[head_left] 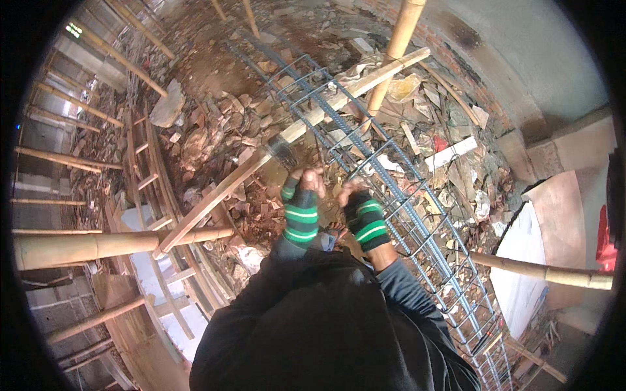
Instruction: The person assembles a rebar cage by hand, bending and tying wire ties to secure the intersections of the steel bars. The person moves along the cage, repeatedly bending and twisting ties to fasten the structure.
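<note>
A steel rebar cage [390, 182] runs diagonally from the upper middle to the lower right, with square stirrups around its long bars. It rests across a long wooden beam [218, 197]. A bundle of thin dark wires [282, 151] hangs over that beam. My left hand [310, 181], in a black sleeve-like glove with green and white stripes, is closed just below the bundle. My right hand [353, 189], gloved alike, has curled fingers close to the cage's left side. Whatever either hand pinches is too small to make out. The hands are apart, in front of my chest.
Broken brick and rubble [222, 124] cover the ground. A bamboo pole [124, 247] supports the beam's near end; another upright bamboo pole [393, 55] stands beyond the cage. A wooden ladder-like frame [153, 169] lies left. A concrete wall [541, 58] rises right.
</note>
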The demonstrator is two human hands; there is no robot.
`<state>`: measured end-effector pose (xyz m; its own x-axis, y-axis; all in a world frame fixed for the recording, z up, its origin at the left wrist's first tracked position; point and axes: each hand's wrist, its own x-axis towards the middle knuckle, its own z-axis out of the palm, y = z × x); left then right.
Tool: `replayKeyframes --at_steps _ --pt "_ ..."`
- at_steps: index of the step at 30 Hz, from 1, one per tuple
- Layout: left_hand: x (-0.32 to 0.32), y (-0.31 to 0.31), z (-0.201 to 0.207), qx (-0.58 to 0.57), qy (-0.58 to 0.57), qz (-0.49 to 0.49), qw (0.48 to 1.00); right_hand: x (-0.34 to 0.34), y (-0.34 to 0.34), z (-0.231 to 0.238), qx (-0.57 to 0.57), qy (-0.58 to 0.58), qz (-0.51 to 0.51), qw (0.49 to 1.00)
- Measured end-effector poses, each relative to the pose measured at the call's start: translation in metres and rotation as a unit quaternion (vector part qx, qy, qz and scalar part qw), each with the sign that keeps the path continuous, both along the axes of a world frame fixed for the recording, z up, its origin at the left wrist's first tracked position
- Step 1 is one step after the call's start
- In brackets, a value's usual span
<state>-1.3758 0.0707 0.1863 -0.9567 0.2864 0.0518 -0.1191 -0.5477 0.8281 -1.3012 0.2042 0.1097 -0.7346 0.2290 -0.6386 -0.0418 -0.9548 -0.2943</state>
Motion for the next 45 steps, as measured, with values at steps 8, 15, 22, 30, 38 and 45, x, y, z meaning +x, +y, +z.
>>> replayKeyframes --at_steps 8,15,22,30,38,45 --pt "-0.047 -0.080 -0.014 -0.288 0.083 -0.013 0.954 -0.004 -0.037 -0.073 0.163 0.065 0.162 0.971" --pt "-0.091 -0.151 -0.052 -0.267 -0.045 0.198 0.942 -0.004 -0.032 -0.053 0.088 -0.110 0.233 0.962" --pt "-0.127 -0.188 -0.090 -0.312 0.007 0.365 0.877 0.038 -0.023 -0.064 0.140 -0.178 0.282 0.932" --pt "-0.146 -0.182 -0.154 -0.512 -0.012 0.318 0.798 0.085 -0.001 -0.096 0.244 -0.185 0.229 0.924" --pt "-0.122 -0.190 -0.195 -0.612 0.010 0.314 0.726 0.129 -0.006 -0.089 0.161 -0.225 0.174 0.945" --pt "-0.045 -0.148 -0.238 -0.564 0.159 0.301 0.752 0.178 0.010 -0.119 0.850 -0.055 0.364 0.376"
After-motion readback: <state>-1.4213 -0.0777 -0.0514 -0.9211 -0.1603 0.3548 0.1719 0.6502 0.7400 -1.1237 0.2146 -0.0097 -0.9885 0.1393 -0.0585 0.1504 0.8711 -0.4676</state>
